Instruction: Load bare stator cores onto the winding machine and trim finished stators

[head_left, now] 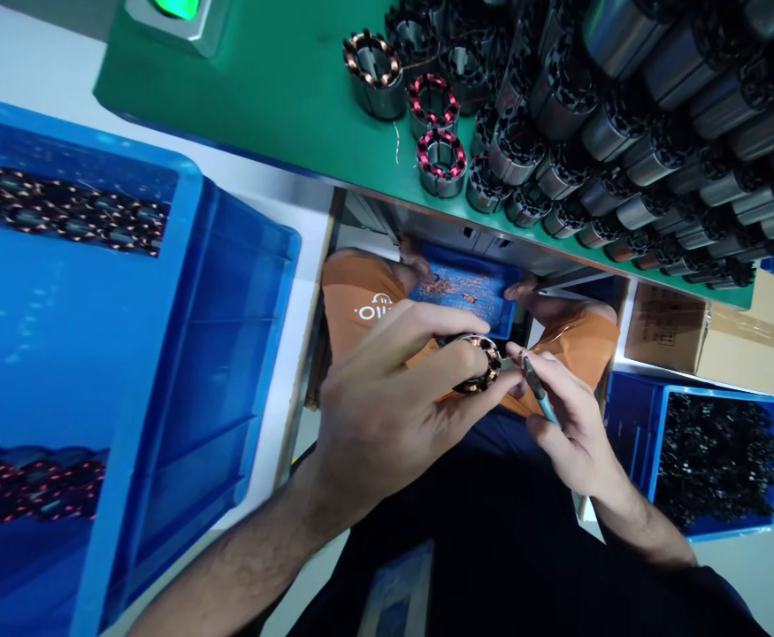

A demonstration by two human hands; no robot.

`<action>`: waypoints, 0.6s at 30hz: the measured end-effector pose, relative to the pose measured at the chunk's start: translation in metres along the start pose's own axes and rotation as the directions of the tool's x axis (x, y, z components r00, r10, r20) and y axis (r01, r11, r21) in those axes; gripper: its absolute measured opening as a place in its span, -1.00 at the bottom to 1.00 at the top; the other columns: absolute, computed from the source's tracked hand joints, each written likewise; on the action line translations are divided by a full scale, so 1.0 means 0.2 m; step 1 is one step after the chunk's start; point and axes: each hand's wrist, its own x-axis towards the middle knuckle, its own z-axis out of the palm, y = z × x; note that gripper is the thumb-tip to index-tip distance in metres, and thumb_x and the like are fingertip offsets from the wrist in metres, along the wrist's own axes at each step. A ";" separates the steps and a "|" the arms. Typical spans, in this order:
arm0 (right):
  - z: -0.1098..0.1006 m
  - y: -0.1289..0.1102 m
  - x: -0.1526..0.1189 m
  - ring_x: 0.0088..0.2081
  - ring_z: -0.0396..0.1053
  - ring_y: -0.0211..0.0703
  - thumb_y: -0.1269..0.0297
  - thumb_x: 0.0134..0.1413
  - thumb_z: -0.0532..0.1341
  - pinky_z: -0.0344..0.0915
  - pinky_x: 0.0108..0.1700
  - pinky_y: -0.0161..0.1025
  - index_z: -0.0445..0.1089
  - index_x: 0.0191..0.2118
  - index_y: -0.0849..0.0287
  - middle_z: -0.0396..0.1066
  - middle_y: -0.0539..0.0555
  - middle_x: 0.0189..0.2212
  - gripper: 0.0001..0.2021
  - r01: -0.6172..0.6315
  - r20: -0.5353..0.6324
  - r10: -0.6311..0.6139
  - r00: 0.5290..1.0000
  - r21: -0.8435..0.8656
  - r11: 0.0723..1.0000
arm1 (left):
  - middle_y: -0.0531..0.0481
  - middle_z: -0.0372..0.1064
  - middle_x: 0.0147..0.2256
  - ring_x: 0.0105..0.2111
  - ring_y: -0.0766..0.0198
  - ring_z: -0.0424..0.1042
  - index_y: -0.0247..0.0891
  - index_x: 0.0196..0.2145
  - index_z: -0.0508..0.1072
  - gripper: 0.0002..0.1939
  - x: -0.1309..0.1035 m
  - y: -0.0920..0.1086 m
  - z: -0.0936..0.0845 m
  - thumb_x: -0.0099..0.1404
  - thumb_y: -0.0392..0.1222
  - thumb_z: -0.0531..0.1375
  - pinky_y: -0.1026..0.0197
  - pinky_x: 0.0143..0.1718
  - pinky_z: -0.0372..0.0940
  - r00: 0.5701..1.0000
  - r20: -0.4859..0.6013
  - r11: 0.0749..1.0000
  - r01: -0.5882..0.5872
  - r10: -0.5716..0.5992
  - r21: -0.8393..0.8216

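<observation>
My left hand (pixel 400 407) is wrapped round a black ring-shaped motor part with copper windings (pixel 491 364), held above my lap. Its fingers cover much of the part. Just to the right, my right hand (pixel 572 425) holds a small tool with a light blue handle (pixel 544 402). The tool's dark tip is close to the right side of the part, where a thin wire shows between the hands. Whether the tip grips the wire is too small to tell.
A green table (pixel 280 80) ahead bears many metal cylinders (pixel 616 128) and two red-wound rings (pixel 440 161). Large blue crate (pixel 180 354) at left holds wound parts. At right are a cardboard box (pixel 751 341) and a blue bin (pixel 635 433) of black pieces. A blue tray (pixel 486 296) lies low ahead.
</observation>
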 end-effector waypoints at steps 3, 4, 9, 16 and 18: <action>0.00 0.00 0.00 -0.02 0.47 -0.03 0.53 0.20 0.17 0.50 0.11 0.00 0.27 0.55 -0.22 0.56 0.07 0.10 -0.16 0.003 0.004 -0.003 1.000 -0.027 1.000 | 0.05 0.65 -0.09 -0.12 0.08 0.63 0.05 -0.25 0.62 -0.86 -0.01 0.00 0.00 0.37 -0.12 0.51 -0.04 0.00 0.55 0.996 0.028 0.993 0.088 -0.086 -0.076; 0.00 0.00 0.00 -0.03 0.47 -0.03 0.53 0.21 0.17 0.51 0.09 0.00 0.28 0.54 -0.21 0.56 0.07 0.09 -0.17 0.005 0.002 -0.005 1.000 -0.036 0.999 | 0.04 0.66 -0.10 -0.12 0.06 0.63 0.06 -0.25 0.63 -0.87 -0.02 0.00 0.00 0.37 -0.09 0.50 -0.05 0.00 0.55 0.994 0.034 0.991 0.106 -0.103 -0.087; 0.01 0.01 0.00 -0.18 0.44 -0.14 0.55 0.19 0.17 0.51 -0.08 -0.12 0.32 0.53 -0.20 0.61 0.04 0.05 -0.17 0.035 -0.037 -0.038 0.999 -0.065 0.997 | 0.05 0.66 -0.10 -0.13 0.08 0.62 0.07 -0.26 0.63 -0.90 -0.03 0.00 0.00 0.40 -0.09 0.48 -0.05 -0.01 0.53 0.994 0.031 0.990 0.107 -0.104 -0.091; 0.04 0.03 0.03 -0.41 0.41 -0.28 0.52 0.28 0.20 0.50 -0.24 -0.26 0.54 0.36 -0.05 0.59 -0.01 -0.28 -0.39 0.033 -0.127 -0.037 0.991 -0.031 0.999 | 0.05 0.64 -0.11 -0.11 0.11 0.63 0.02 -0.31 0.63 -0.84 -0.02 -0.01 0.02 0.32 -0.15 0.54 -0.02 0.02 0.52 0.988 0.012 0.975 0.154 -0.154 -0.161; 0.04 0.05 0.05 -0.43 0.39 -0.26 0.44 0.31 0.20 0.51 -0.25 -0.23 0.58 0.31 0.04 0.55 0.00 -0.34 -0.49 -0.021 -0.173 0.007 0.985 -0.080 0.997 | 0.06 0.64 -0.12 -0.10 0.13 0.63 0.00 -0.28 0.61 -0.79 -0.01 -0.03 0.02 0.26 -0.16 0.56 0.00 0.02 0.53 0.983 -0.020 0.964 0.173 -0.181 -0.204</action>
